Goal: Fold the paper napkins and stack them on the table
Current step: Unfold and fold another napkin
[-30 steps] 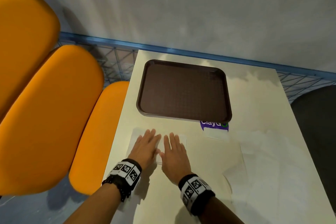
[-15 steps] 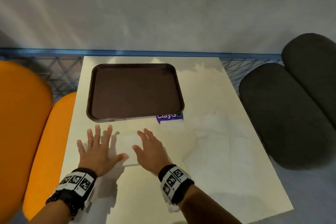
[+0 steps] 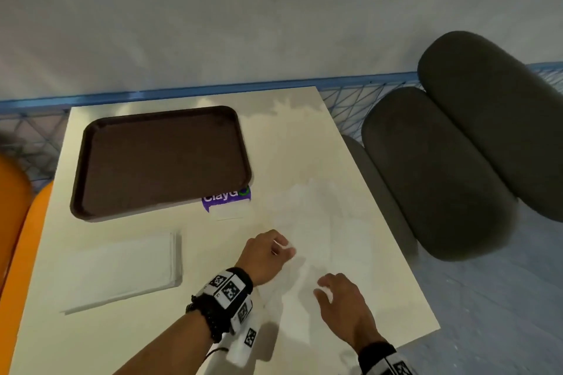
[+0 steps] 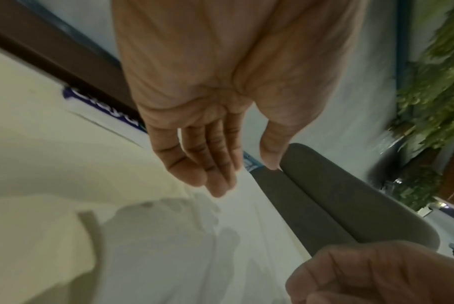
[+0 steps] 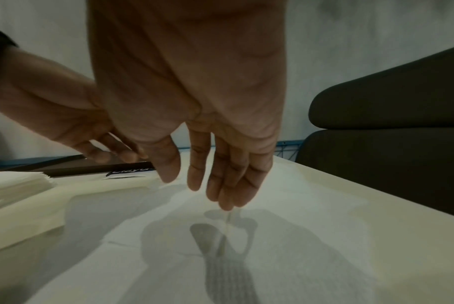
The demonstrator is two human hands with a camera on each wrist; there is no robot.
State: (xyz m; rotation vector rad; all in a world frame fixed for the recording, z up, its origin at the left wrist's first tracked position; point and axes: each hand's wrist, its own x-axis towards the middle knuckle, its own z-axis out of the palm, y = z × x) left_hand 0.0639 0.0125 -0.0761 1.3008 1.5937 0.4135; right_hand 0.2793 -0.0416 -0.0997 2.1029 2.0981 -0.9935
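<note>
Unfolded white paper napkins (image 3: 320,222) lie spread at the cream table's (image 3: 122,344) right; a folded stack (image 3: 122,271) sits left. Both hands, left (image 3: 265,253) and right (image 3: 344,304), hover relaxed, empty. Next: pinch one sheet's edge.

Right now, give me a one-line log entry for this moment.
stage: reaching for next napkin | left hand: open over loose napkins | right hand: open, above them | folded stack: beside tray
</note>
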